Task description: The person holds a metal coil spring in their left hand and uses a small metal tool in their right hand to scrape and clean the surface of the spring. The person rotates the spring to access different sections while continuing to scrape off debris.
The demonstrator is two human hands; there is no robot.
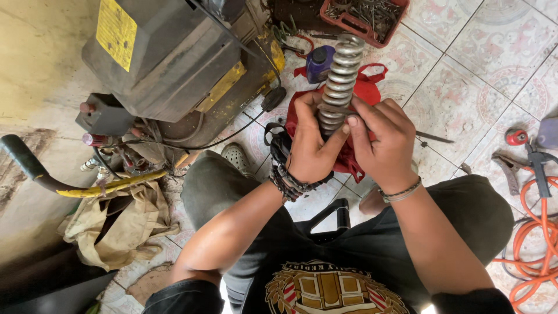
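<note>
A thick grey metal coil spring [342, 75] stands upright in front of me, above my lap. My left hand [312, 145] wraps around its lower end, with beaded bracelets on that wrist. My right hand [385, 139] grips the same lower end from the other side, fingers pressed against the coils. A red cloth bag [363, 93] lies on the tiled floor behind the spring and my hands.
A big dark machine with yellow labels [168, 58] sits at left, with a curved handle [35, 168] and a dirty rag [116, 227] below. A red tray of metal parts [363, 14] and a purple bottle [318, 61] are ahead. An orange hose [532, 232] coils at right.
</note>
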